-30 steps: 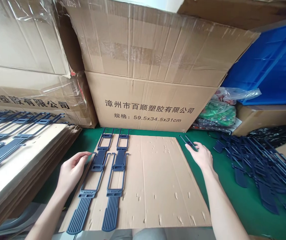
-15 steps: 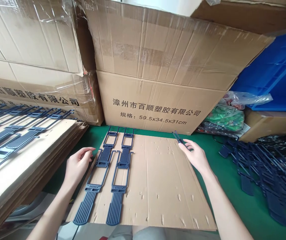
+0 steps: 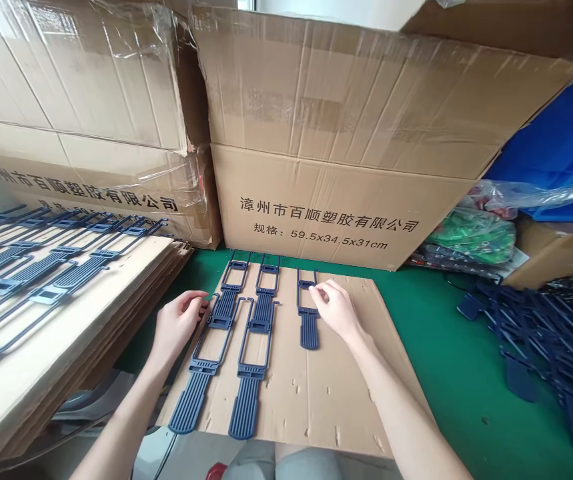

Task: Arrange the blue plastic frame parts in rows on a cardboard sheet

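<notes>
On a flat cardboard sheet (image 3: 336, 393) lie two columns of dark blue plastic parts, each with a ribbed paddle and a wire-like frame. My right hand (image 3: 335, 308) pinches the frame of another blue part (image 3: 309, 330), which stands apart to the right of the columns, its ribbed paddle toward me. My left hand (image 3: 181, 323) is beside the left column (image 3: 195, 397), fingers curled together near its upper frame; whether anything is between them is hidden. The second column (image 3: 245, 407) lies between my two hands.
Stacked cardboard sheets (image 3: 66, 347) bearing more blue parts stand at the left. Cardboard boxes (image 3: 316, 167) rise behind the green table (image 3: 466, 373). A heap of blue parts (image 3: 551, 373) lies at the right, with a bag of green items (image 3: 473, 237) behind it.
My right hand has moved left with the blue part, from the sheet's right edge to over the sheet. The view has shifted slightly; my left hand stays beside the left column.
</notes>
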Action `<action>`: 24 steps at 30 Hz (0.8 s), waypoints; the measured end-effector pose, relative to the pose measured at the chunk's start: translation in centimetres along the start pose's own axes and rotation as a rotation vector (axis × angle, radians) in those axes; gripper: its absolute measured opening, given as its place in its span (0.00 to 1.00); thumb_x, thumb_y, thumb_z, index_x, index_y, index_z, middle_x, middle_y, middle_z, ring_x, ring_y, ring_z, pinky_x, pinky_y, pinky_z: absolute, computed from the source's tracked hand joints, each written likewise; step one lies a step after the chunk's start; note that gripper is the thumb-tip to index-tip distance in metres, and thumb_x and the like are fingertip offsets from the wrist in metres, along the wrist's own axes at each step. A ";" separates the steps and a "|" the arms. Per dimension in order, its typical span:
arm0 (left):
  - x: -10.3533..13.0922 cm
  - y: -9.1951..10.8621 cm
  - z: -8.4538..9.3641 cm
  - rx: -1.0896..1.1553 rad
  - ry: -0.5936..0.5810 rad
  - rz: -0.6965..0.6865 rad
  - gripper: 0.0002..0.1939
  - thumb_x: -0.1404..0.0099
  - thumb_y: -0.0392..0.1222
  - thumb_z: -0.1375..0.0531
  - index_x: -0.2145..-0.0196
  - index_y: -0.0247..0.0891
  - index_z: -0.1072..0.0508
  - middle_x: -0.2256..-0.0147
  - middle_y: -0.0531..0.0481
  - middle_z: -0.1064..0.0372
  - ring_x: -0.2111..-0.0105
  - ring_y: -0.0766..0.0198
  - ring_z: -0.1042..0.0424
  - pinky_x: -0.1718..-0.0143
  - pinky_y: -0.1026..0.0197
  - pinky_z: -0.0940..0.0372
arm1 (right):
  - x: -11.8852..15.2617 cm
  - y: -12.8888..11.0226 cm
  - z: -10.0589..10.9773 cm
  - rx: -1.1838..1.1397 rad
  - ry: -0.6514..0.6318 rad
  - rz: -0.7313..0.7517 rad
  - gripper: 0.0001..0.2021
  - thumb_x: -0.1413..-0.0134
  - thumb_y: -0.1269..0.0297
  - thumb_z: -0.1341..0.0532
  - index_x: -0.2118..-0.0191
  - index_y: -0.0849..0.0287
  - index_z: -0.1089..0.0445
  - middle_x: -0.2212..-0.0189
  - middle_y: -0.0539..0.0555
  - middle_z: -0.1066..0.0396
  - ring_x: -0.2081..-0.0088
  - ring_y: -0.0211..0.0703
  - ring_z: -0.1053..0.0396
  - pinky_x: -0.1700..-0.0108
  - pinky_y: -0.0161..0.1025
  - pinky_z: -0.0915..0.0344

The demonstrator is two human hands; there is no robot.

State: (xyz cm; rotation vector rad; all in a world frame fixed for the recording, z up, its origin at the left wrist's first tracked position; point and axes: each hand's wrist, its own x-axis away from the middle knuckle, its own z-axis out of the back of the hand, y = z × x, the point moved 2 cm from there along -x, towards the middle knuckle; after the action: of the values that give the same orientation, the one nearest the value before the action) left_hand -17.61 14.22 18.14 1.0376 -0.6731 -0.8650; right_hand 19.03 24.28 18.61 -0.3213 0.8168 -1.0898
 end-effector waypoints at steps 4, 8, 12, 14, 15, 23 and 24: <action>-0.1 0.1 -0.1 0.015 0.011 0.017 0.23 0.43 0.59 0.42 0.59 0.43 0.20 0.63 0.52 0.21 0.63 0.67 0.25 0.66 0.72 0.33 | 0.8 -0.2 -0.7 -0.051 -0.030 0.058 0.20 0.30 0.54 0.46 0.73 0.58 0.37 0.71 0.53 0.35 0.72 0.39 0.36 0.64 0.38 0.40; -0.2 0.0 -0.1 0.007 0.000 0.019 0.22 0.43 0.59 0.41 0.58 0.44 0.20 0.63 0.54 0.21 0.62 0.67 0.24 0.67 0.72 0.33 | 1.2 -1.0 -0.9 -0.084 -0.078 0.106 0.19 0.30 0.56 0.43 0.74 0.58 0.38 0.73 0.50 0.36 0.73 0.36 0.39 0.67 0.37 0.41; -0.1 -0.2 -0.1 -0.013 -0.006 0.010 0.22 0.42 0.60 0.41 0.59 0.45 0.19 0.63 0.54 0.21 0.64 0.68 0.25 0.67 0.72 0.33 | 1.8 -1.6 -0.9 -0.135 -0.206 0.140 0.16 0.33 0.57 0.38 0.71 0.58 0.35 0.69 0.49 0.34 0.72 0.35 0.38 0.66 0.36 0.40; -0.1 -0.3 0.0 -0.024 -0.008 0.007 0.22 0.42 0.60 0.41 0.59 0.45 0.19 0.62 0.54 0.21 0.64 0.68 0.24 0.66 0.72 0.33 | 2.0 -2.0 -0.9 -0.141 -0.274 0.134 0.13 0.37 0.56 0.33 0.68 0.58 0.33 0.66 0.49 0.33 0.69 0.36 0.36 0.64 0.36 0.38; -0.2 -0.4 0.0 -0.029 -0.009 0.004 0.22 0.42 0.60 0.41 0.59 0.45 0.19 0.62 0.54 0.20 0.63 0.68 0.24 0.66 0.72 0.33 | 2.1 -2.1 -0.9 -0.137 -0.299 0.128 0.13 0.40 0.55 0.31 0.66 0.57 0.32 0.64 0.49 0.33 0.67 0.36 0.35 0.62 0.37 0.37; -0.2 -0.2 0.0 -0.027 -0.008 0.001 0.23 0.43 0.60 0.40 0.58 0.43 0.19 0.62 0.52 0.20 0.62 0.66 0.23 0.66 0.71 0.33 | 1.9 -2.4 -1.4 -0.146 -0.229 0.129 0.09 0.33 0.55 0.34 0.56 0.56 0.27 0.54 0.53 0.30 0.53 0.45 0.28 0.46 0.45 0.33; -0.2 -0.1 0.0 -0.026 -0.007 0.003 0.23 0.43 0.60 0.40 0.58 0.43 0.19 0.62 0.51 0.20 0.62 0.66 0.23 0.66 0.71 0.33 | 1.9 -2.4 -1.5 -0.153 -0.221 0.141 0.09 0.32 0.56 0.35 0.55 0.56 0.27 0.53 0.54 0.29 0.52 0.45 0.28 0.45 0.46 0.32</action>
State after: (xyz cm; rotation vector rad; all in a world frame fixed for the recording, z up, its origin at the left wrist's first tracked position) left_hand -17.67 14.36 18.05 1.0104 -0.6677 -0.8736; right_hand 16.80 21.72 18.18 -0.4961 0.7155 -0.8447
